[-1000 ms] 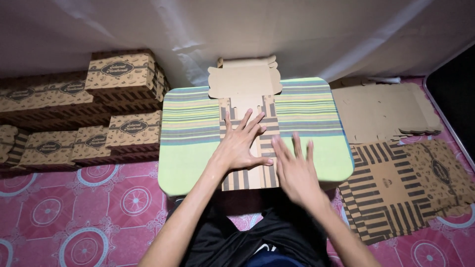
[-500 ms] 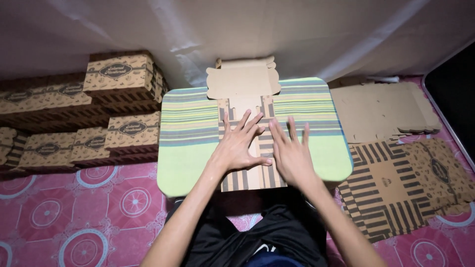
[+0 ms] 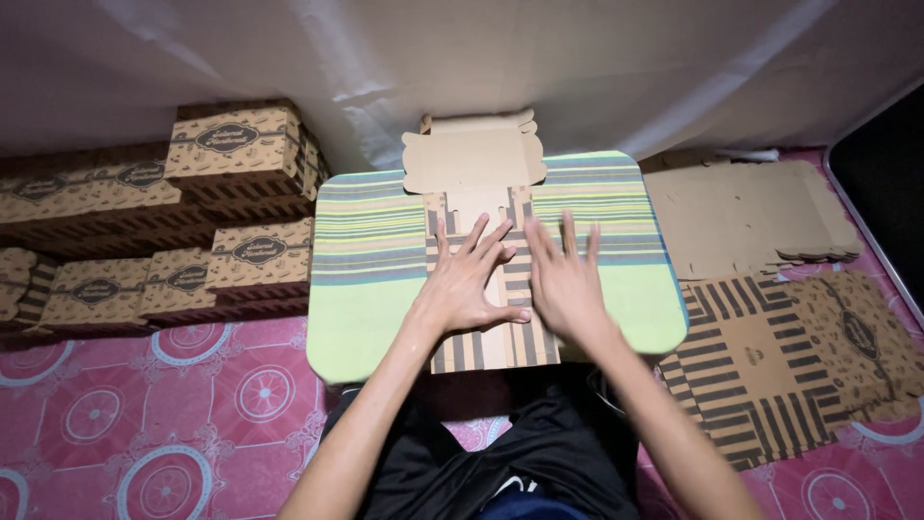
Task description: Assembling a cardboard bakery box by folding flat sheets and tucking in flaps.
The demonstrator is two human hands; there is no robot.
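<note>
A flat, unfolded cardboard box blank with brown stripes lies along the middle of a small table covered in green striped cloth. My left hand presses flat on the blank, fingers spread. Beside it, my right hand also lies flat on the blank with fingers apart. Neither hand grips anything. The blank's plain top flap hangs past the table's far edge.
Folded brown printed boxes are stacked on the left on the pink patterned floor mat. Flat striped blanks and plain-side blanks lie in piles on the right. A white sheet hangs behind.
My right hand has slid up and left along the blank, ending next to my left hand. The left hand has stayed almost in place.
</note>
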